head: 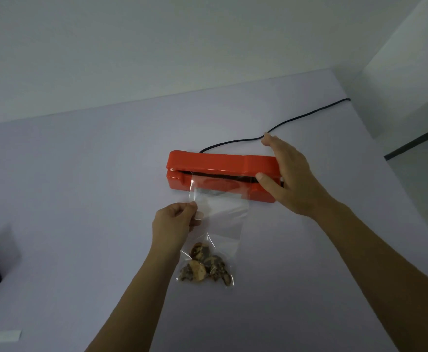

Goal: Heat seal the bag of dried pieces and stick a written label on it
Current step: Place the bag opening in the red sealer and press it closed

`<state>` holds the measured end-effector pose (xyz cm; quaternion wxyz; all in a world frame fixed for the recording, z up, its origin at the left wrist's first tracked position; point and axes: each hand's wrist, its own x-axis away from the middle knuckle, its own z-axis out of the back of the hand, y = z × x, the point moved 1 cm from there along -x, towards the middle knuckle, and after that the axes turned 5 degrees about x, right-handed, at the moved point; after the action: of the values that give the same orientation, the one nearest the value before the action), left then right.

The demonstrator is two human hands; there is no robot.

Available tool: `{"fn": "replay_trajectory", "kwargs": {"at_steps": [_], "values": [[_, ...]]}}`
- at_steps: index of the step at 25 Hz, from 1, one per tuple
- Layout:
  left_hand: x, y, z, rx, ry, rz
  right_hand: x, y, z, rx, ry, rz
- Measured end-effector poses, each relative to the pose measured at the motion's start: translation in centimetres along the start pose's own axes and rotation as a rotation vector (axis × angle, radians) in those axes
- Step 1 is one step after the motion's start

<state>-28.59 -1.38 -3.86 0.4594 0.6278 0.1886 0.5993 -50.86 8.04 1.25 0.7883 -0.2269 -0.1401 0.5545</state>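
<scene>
Fingers (192, 207) of the left hand (173, 222) pinch the left edge of the clear bag (221, 219), just in front of the orange heat sealer (220, 174), and that grip looks meant to keep the film taut and square so the seam comes out straight. Bag's open mouth is tucked into the sealer's slot, while the dried pieces (204, 268) sit bunched at the near end, well back from the sealer, safely away from the heat. Over at the sealer's right end, the right hand (287, 179) lies spread across the lid, thumb at the front edge, fingers draped behind, gripping nothing, probably ready to press down. Lid is not fully shut yet, I'd say; a dark gap shows along the slot. Behind the sealer, its black cord (306, 115) trails off across the worktop (80, 186). Far left of the sealer, near the worktop's front edge, a small white slip (6, 337) waits, likely the label.
</scene>
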Motion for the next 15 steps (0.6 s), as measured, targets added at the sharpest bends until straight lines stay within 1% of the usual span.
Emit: {"fn": "replay_trajectory", "kwargs": {"at_steps": [3, 7, 10, 12, 15], "values": [[0.1, 0.0, 0.1, 0.015, -0.010, -0.008, 0.0, -0.7, 1.9, -0.057, 0.129, 0.032], [0.2, -0.2, 0.2, 0.033, -0.024, -0.014, -1.3, -4.2, 3.3, -0.358, 0.315, 0.038], [0.1, -0.4, 0.2, 0.045, -0.031, -0.005, -3.6, -8.4, 3.3, -0.517, 0.389, 0.056], [0.0, -0.5, 0.2, 0.055, -0.034, 0.002, -5.1, -11.6, 2.9, -0.596, 0.381, 0.102], [-0.1, -0.9, 0.2, 0.048, -0.041, -0.003, -6.4, -14.3, 2.6, -0.626, 0.235, 0.200]]}}
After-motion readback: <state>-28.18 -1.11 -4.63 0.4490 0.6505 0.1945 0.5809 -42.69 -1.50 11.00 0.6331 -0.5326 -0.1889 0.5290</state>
